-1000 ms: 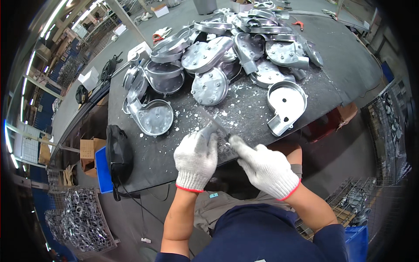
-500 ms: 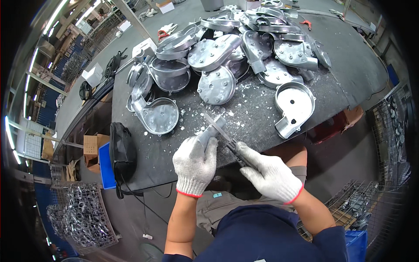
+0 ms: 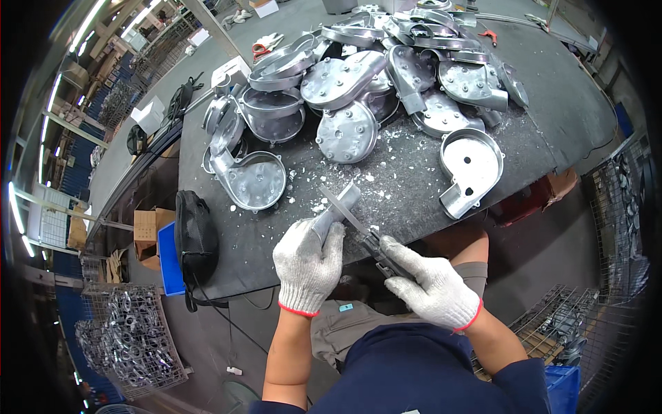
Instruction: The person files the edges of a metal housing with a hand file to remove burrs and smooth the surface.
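Wearing a white knitted glove, my left hand (image 3: 308, 259) is closed round a flat grey bar (image 3: 344, 199) that sticks up past the thumb. My right hand (image 3: 433, 286), gloved the same way, grips the dark handle of a thin-bladed tool (image 3: 378, 247). Its narrow grey blade lies slantwise across the bar; whether it is a knife or a file I cannot tell. Beyond my hands, white chips and dust (image 3: 369, 177) are scattered over the dark tabletop (image 3: 407, 200). A silver metal housing (image 3: 255, 181) lies left of them, and another housing with a white inside (image 3: 472, 165) lies right.
A heap of silver metal housings (image 3: 345, 76) covers the table's far part. Red-handled scissors (image 3: 261, 49) and a red tool (image 3: 489, 36) lie behind it. A black bag (image 3: 195, 234) hangs at the left edge beside a blue bin (image 3: 169, 259). Wire baskets (image 3: 138, 338) of parts stand below.
My right hand has shifted slightly right and down with the tool, its blade still across the bar. My left hand stays almost in place, and the whole view has moved a little.
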Tool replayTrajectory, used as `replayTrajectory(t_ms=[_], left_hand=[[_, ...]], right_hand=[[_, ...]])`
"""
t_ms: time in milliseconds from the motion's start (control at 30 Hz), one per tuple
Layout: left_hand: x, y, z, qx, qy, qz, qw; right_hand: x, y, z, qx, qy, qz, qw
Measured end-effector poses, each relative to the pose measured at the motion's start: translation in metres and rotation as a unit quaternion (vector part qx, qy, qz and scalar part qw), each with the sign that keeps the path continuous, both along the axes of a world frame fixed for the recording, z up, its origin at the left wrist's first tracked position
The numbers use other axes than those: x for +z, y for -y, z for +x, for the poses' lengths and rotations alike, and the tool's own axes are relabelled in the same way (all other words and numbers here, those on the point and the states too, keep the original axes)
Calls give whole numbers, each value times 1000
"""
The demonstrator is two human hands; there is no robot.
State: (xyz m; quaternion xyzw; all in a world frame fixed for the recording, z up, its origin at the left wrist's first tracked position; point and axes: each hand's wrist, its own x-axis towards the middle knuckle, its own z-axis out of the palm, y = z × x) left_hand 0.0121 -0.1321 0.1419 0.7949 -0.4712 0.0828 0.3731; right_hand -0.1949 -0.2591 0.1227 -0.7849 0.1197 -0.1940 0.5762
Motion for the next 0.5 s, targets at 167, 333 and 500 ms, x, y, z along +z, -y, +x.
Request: replayTrajectory(t_ms=[167, 333, 500], left_hand=[[-1, -3, 1, -8, -5, -14, 1000], [2, -13, 3, -19, -16, -7, 1000], [-1, -60, 7, 85, -341, -18, 936]], right_hand=[[26, 8, -2, 32, -163, 328, 930], [5, 5, -2, 55, -202, 458, 864], [-4, -7, -3, 34, -97, -98, 990]])
